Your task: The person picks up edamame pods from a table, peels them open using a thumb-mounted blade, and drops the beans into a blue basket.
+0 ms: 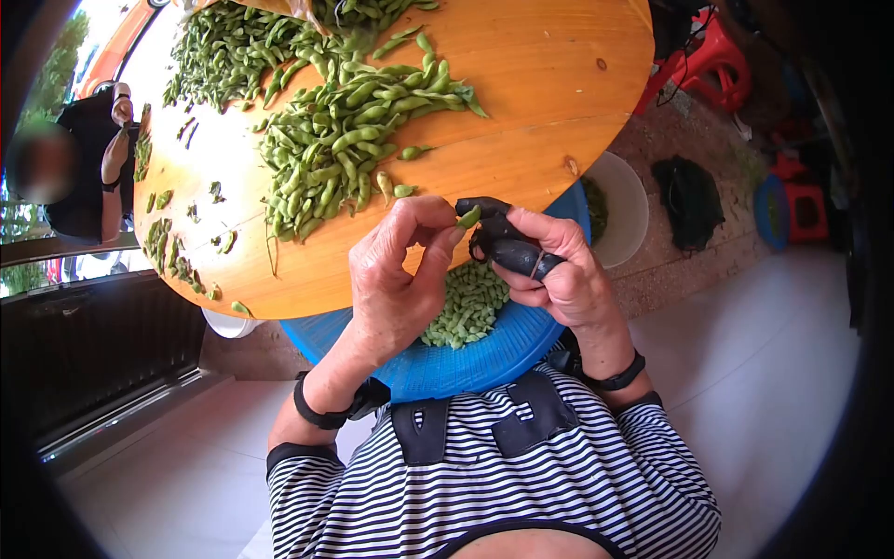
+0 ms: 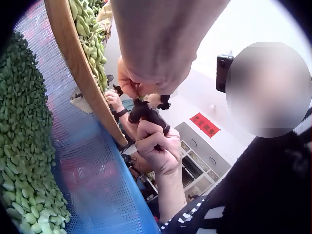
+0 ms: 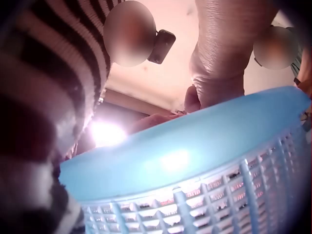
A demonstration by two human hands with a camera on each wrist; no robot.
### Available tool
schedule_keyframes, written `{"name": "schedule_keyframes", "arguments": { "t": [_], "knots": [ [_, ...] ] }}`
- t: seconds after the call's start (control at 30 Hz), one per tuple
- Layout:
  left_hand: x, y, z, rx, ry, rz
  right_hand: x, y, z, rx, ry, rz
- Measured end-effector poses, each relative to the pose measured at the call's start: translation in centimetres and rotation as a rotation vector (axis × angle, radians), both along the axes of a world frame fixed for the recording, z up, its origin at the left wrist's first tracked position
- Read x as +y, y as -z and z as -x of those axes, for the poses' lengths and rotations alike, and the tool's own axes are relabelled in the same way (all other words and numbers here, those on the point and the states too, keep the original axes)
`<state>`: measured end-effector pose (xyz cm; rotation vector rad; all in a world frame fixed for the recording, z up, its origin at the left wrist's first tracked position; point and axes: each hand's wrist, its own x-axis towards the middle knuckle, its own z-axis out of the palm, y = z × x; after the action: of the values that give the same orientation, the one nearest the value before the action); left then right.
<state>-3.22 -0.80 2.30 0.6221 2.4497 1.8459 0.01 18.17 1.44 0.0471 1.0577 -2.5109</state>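
Observation:
My left hand (image 1: pixel 400 265) pinches a green soybean pod (image 1: pixel 469 218) between thumb and forefinger. Facing it, my right hand (image 1: pixel 563 270) has its fingers curled, and black covers (image 1: pixel 521 257) sit over the thumb and a finger, one tied with a band. The pod's outer end lies between these covered tips. Below both hands, a blue basket (image 1: pixel 391 371) holds a heap of shelled green beans (image 1: pixel 466 303). In the left wrist view the hands meet above the basket's edge; in the right wrist view the basket's rim (image 3: pixel 185 146) hides most of them.
A round wooden table (image 1: pixel 531 84) bears a large pile of pods (image 1: pixel 345 140) and scattered scraps on its left. Another person (image 1: pixel 79 177) sits at the far left. To the right stand a pale tub (image 1: pixel 626 210), a black bag (image 1: pixel 687 200) and red stools (image 1: pixel 717 65).

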Motion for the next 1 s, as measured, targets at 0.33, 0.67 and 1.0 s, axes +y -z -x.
{"name": "schedule_keyframes", "arguments": {
  "t": [0.33,0.67,1.0],
  "knots": [
    [0.0,1.1,-0.3,-1.035,0.250,-0.942,0.9,1.2,-0.6,-0.031,-0.061,0.005],
    [0.1,0.4,-1.5,0.033,0.072,0.238,-0.7,-1.4,-1.5,0.555,0.129,-0.967],
    [-0.2,1.3,-1.7,0.156,0.107,0.306,-3.0,-1.0,-2.4,0.765,0.216,-1.254]
  ]
}}
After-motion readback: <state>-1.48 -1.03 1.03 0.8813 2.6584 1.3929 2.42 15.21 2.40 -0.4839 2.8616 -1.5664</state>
